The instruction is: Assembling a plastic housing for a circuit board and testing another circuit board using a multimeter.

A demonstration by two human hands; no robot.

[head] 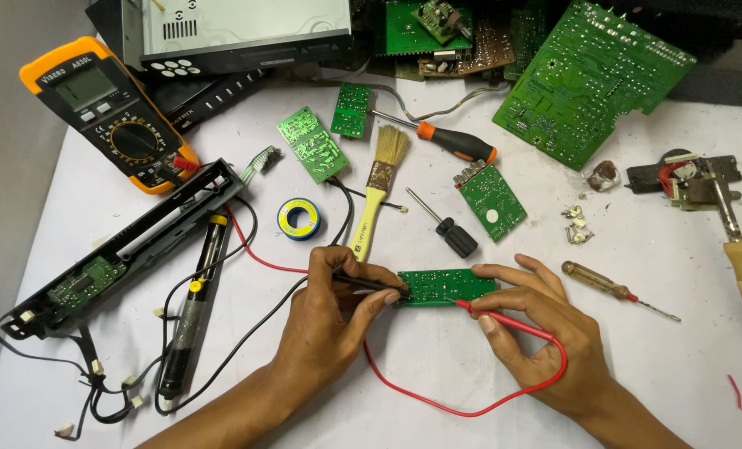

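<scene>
The left hand pinches a black probe, its tip on the left end of a small green board lying on the white tabletop. The right hand pinches a red probe, its tip on the board's middle. A brush lies just behind.

Bare forearms, no sleeves, unadorned hands

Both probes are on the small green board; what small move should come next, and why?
Probably hold both tips steady and glance at the meter. The left hand presses the black probe and the right hand the red probe onto the board.
</scene>
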